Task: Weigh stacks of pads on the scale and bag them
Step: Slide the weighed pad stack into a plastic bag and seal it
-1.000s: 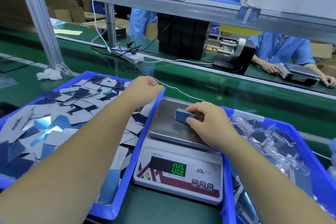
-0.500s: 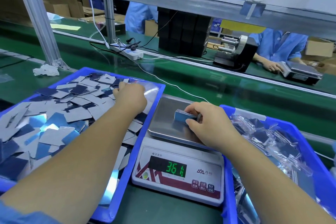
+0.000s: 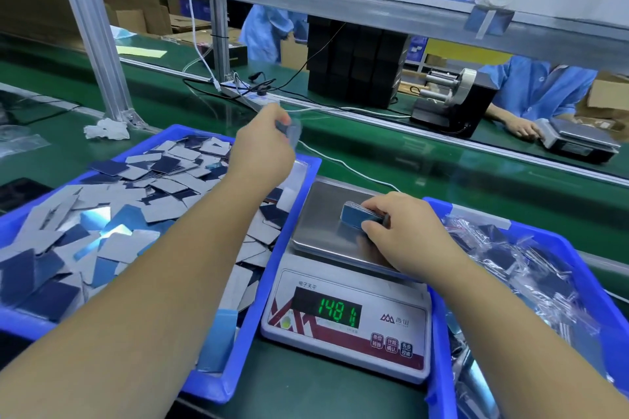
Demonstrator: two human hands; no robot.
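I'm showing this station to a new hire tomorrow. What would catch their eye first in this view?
Probably the scale in the middle, its green digits lit, with the right hand gripping a small stack of pads on the steel pan. Next, the blue bin on the left, heaped with loose grey and blue pads. Above its far rim, the left hand is raised, pinching what looks like a clear bag.

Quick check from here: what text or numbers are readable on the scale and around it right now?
"148" then an unclear last digit: green display of the scale.
"电子天平": printed above that display.
"香山": brand mark on the scale's front.
Three red buttons: characters too small to read.
Nothing else legible.
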